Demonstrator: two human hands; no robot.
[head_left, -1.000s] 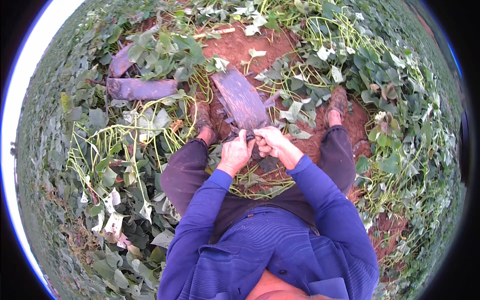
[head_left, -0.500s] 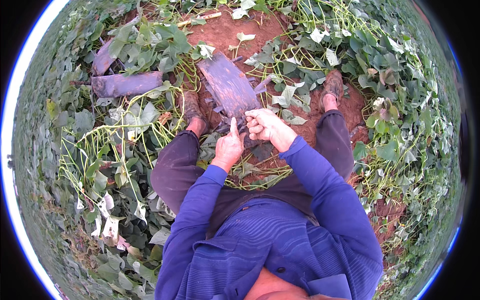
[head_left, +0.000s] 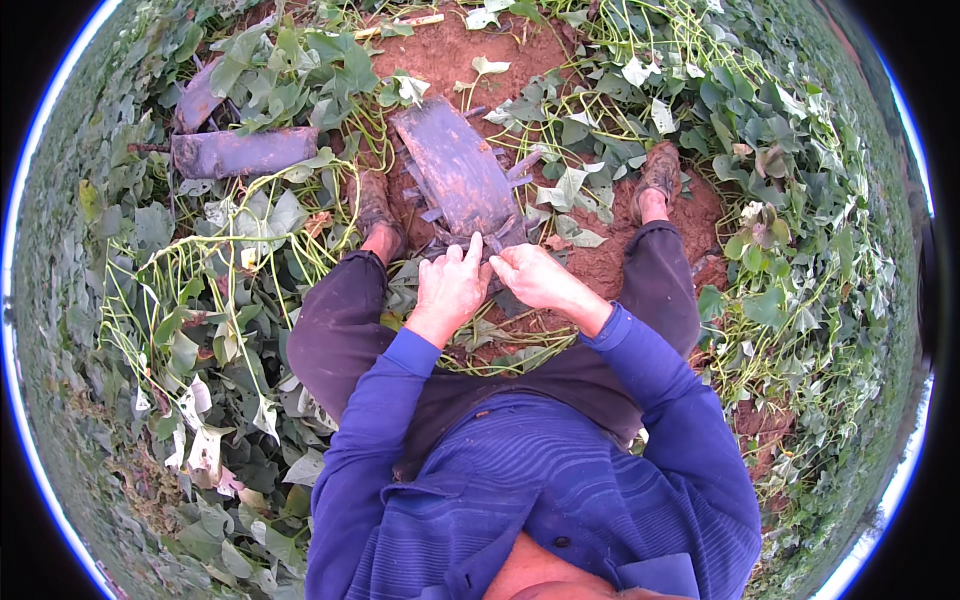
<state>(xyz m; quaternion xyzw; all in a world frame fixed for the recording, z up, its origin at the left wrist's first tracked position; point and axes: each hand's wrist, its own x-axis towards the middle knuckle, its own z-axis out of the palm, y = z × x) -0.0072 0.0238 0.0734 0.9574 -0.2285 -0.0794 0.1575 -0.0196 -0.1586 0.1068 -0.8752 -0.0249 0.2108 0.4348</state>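
A long dark slab-like panel (head_left: 460, 165), scuffed with reddish soil, lies on the ground between my feet, with strips and short stubs sticking out along its sides. Crumpled dark material (head_left: 490, 240) gathers at its near end. Right at that end are both hands, close together. My left hand (head_left: 450, 288) is curled with its index finger stretched toward the panel. My right hand (head_left: 538, 277) is closed, thumb and fingers pressed together beside the left fingertips. Whatever thin thing they pinch is too small or hidden to tell.
Another dark panel (head_left: 245, 153) lies on leaves at the left, with a similar dark piece (head_left: 200, 97) behind it. Leafy vines (head_left: 185, 330) spread all around. Bare reddish soil (head_left: 470, 55) shows beyond the panel. My soiled shoes (head_left: 375, 212) flank it.
My right hand has turned palm-down and lowered slightly, its fingers now toward the left hand. The left hand has shifted a little left. The view has moved slightly.
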